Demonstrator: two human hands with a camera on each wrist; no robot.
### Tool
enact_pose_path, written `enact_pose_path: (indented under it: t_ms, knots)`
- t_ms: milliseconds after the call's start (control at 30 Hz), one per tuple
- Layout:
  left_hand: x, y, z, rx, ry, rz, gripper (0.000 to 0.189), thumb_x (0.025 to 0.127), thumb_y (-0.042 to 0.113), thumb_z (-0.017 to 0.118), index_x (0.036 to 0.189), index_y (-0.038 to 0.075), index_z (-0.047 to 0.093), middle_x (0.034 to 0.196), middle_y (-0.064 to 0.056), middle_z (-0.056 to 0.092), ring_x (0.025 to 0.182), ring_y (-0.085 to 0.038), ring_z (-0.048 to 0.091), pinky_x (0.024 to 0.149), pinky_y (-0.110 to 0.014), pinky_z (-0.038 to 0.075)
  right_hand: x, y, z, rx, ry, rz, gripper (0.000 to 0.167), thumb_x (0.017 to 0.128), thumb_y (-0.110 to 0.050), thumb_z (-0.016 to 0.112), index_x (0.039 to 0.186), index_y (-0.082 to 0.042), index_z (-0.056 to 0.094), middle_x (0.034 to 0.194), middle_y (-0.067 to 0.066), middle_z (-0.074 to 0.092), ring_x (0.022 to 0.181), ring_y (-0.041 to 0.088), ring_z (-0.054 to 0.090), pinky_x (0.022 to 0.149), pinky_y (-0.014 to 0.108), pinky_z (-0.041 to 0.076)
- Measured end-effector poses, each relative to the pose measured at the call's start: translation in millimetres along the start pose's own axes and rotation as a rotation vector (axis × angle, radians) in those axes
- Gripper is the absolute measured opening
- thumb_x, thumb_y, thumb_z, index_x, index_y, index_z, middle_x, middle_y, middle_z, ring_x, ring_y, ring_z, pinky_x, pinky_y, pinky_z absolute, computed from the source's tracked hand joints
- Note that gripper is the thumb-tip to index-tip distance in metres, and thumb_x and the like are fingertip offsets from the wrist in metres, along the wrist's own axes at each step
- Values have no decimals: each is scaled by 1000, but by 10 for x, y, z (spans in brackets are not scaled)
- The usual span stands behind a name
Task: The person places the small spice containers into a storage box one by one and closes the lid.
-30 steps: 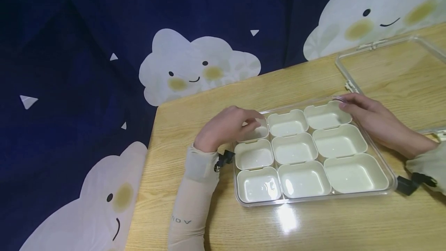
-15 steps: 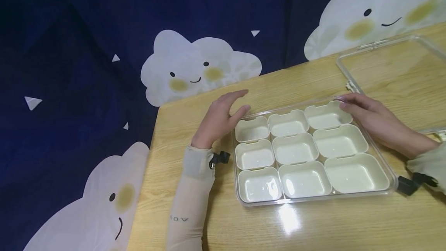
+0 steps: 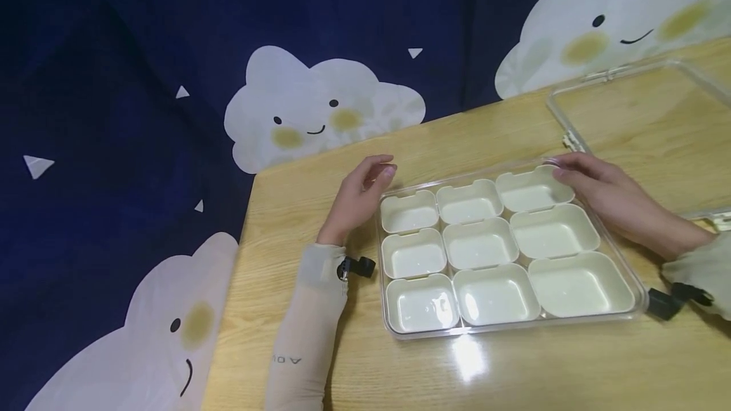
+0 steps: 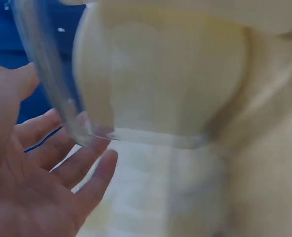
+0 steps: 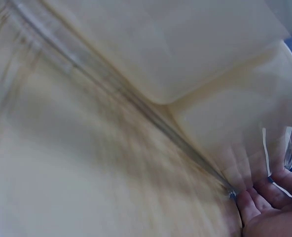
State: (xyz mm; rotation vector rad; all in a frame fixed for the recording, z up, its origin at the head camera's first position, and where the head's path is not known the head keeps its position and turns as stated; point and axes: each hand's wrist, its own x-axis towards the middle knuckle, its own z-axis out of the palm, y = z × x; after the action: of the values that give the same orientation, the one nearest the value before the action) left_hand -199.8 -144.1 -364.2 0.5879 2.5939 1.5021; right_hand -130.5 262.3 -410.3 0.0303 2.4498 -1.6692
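Note:
A clear plastic box (image 3: 491, 329) lies on the wooden table, filled with several cream rectangular cups (image 3: 481, 245) in rows. The cups look empty inside. My left hand (image 3: 360, 195) is off the box's far left corner, its fingers loosely bent and holding nothing. In the left wrist view those fingers (image 4: 69, 165) spread close to the box's clear corner. My right hand (image 3: 613, 195) grips the far right corner of the box, thumb over the rim by the corner cup. Fingers of the right hand (image 5: 264, 202) press against the outside wall in the right wrist view.
A clear lid (image 3: 634, 70) with latches lies flat on the table behind the right hand. Behind the table (image 3: 285, 208) hangs a dark blue curtain (image 3: 354, 5) with smiling clouds. The table's left edge runs beside the left sleeve (image 3: 302, 335).
My left hand has come out of the far left cup, moved up and left past the corner, then its fingers have bent inward. My right hand stays on the box.

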Motion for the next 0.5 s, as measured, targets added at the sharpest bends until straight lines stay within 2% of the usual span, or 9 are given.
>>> enact_pose_path:
  t_ms: [133,267,333,433,500]
  knots:
    - [-26,-86,53,-137,-73,-71,44,111,32,46,145,4,53,136,-17,68,133,-29,63,117,-43,46,-24,-2,-16,-18,10,-4,49,107,-47,49,147,-20,48,118,-28,61,102,-9,61,80,16,54]
    - [-69,-180,85,-216,-206,-141,51,112,43,37,148,11,51,140,-12,68,143,-22,55,125,-42,36,-32,-11,-22,-5,8,-11,46,108,-46,49,146,-20,49,116,-28,63,101,-8,62,80,18,55]
    - [-91,-228,102,-266,-268,-153,50,112,44,36,149,13,51,144,-8,65,146,-18,51,125,-41,34,-34,-12,-21,7,8,-10,43,108,-44,49,145,-21,50,114,-29,63,100,-7,63,79,18,55]
    - [-123,-305,116,-368,-305,-139,44,109,29,46,148,9,52,150,-11,61,144,-16,52,119,-34,42,-30,-11,-13,-3,6,-15,44,108,-45,49,145,-21,50,118,-29,61,102,-9,60,81,15,53]
    - [-137,-352,115,-457,-318,-104,48,102,13,49,149,2,50,152,-18,57,141,-15,54,114,-29,46,-22,-10,-9,-16,8,-14,46,108,-46,48,145,-20,49,119,-29,58,104,-10,57,82,13,51]
